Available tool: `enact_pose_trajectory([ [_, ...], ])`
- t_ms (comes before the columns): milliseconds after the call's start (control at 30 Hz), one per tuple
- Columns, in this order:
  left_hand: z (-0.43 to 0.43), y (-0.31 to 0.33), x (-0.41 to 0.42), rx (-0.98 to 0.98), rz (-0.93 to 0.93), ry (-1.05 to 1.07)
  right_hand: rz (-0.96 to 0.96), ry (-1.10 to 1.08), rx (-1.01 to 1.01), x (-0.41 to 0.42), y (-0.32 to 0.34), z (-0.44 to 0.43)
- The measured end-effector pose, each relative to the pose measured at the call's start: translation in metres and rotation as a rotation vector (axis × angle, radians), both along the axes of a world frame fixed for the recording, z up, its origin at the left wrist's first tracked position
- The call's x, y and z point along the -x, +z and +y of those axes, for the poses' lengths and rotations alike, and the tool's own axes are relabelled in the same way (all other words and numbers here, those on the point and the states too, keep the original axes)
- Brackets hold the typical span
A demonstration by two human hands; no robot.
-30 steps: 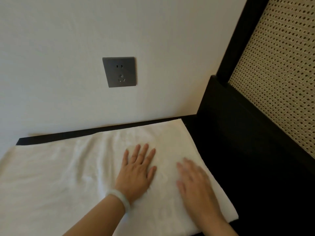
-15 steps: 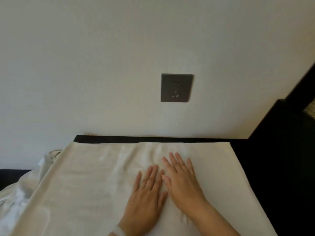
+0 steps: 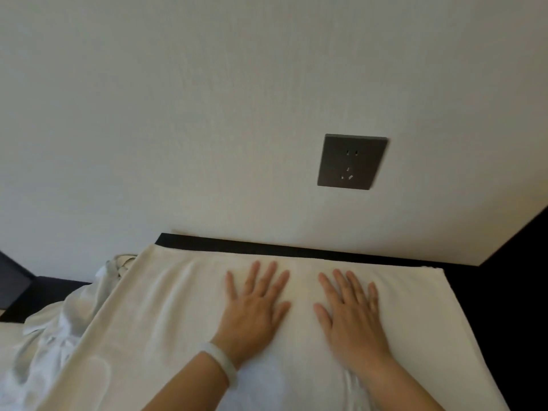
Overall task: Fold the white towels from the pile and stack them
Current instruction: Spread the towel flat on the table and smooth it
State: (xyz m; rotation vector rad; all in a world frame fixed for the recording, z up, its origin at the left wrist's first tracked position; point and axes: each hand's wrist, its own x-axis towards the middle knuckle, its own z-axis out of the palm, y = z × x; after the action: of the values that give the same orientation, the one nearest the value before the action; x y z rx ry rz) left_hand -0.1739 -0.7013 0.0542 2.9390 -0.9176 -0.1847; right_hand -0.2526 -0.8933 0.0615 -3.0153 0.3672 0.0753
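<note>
Pale wall fills the upper view, with one dark grey socket (image 3: 352, 161) at about 1 o'clock. Below it a black counter (image 3: 267, 246) shows as a strip along the wall's foot.

One white towel (image 3: 166, 307) lies spread flat on the counter, its long axis running from 9 o'clock to 3 o'clock, its far edge just short of the wall. Both hands rest on it, palms down, fingers straight and splayed, gripping nothing. The left hand (image 3: 255, 307) and the right hand (image 3: 350, 315) lie side by side, near but apart, fingertips pointing to 12 o'clock. One pale bracelet (image 3: 221, 363) circles the left wrist.

The hands sit right of the towel's middle. Its right end lies close at 3 o'clock from the right hand; its left end is farther off, at 9 o'clock from the left hand. This looks like smoothing ahead of a fold. If the fold goes across the long axis, each hand would take the end on its own side.

One crumpled pile (image 3: 59, 330) of white cloth sits at 8 o'clock, touching the towel's left end and nearest the left hand. How many towels it holds cannot be told.
</note>
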Motion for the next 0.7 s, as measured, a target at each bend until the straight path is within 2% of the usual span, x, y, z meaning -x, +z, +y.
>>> enact_pose_trajectory([
  [67, 0.006, -0.001, -0.014, -0.018, -0.045, 0.035, 0.012, 0.011, -0.016, -0.002, -0.003, -0.004],
  [200, 0.023, 0.017, -0.05, -0.014, 0.037, 0.445, -0.008, 0.026, -0.032, -0.002, -0.008, -0.006],
  [233, 0.015, 0.022, -0.047, 0.005, 0.025, 0.458, -0.026, 0.027, -0.026, -0.002, -0.008, -0.005],
  [300, -0.014, 0.024, -0.021, 0.079, -0.112, 0.237, -0.053, 0.021, -0.029, -0.001, -0.009, -0.004],
  [367, -0.041, 0.016, 0.01, 0.124, -0.14, -0.041, -0.052, 0.054, -0.031, -0.002, -0.009, -0.005],
  [400, -0.048, 0.012, 0.02, 0.117, -0.105, -0.09, -0.057, 0.086, -0.038, -0.002, -0.011, -0.009],
  [500, -0.048, -0.003, 0.019, 0.061, -0.058, -0.035, -0.054, 0.088, -0.039, 0.003, -0.014, -0.055],
  [600, -0.049, -0.005, 0.017, 0.057, -0.071, -0.025, -0.004, -0.175, -0.012, 0.017, -0.004, -0.125],
  [700, -0.051, -0.003, 0.02, 0.049, -0.058, -0.013, 0.083, -0.334, 0.004, 0.02, 0.013, -0.146],
])
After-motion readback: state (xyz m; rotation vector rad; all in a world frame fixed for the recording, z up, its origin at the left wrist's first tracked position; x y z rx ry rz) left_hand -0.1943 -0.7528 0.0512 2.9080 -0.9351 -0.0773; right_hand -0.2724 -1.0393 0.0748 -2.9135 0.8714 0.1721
